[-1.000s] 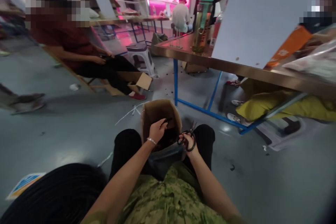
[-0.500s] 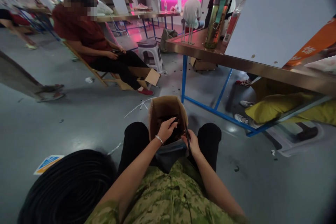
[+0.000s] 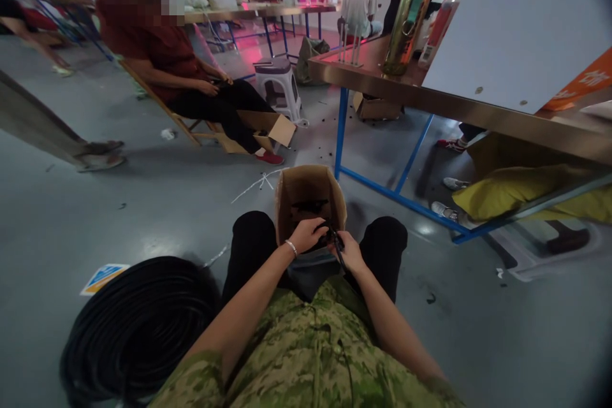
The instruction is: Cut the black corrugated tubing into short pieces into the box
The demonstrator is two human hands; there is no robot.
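Note:
An open cardboard box (image 3: 310, 180) stands between my knees, with black pieces (image 3: 313, 206) lying inside. Over its near side, my left hand (image 3: 307, 236) is closed with the fingertips pinching a small black piece (image 3: 326, 224). My right hand (image 3: 351, 251) is wrapped round a slim dark hand tool (image 3: 340, 247), whose exact kind I cannot make out. The tool's tip meets or nearly meets the black piece at the left fingertips. Beside my left leg, a large coil of black tubing (image 3: 138, 325) rests on the floor.
To the right stands a blue-legged table (image 3: 363, 80) with a bottle (image 3: 411, 25) on it. A seated co-worker in a red shirt (image 3: 143, 44) has another open carton (image 3: 268, 127) at their feet. A grey stool (image 3: 277, 86) is behind. Black scraps dot the floor.
My left hand has moved right and slightly down, bringing its black piece to the tool. The right hand's tool has tilted toward it. The view has tipped down a little.

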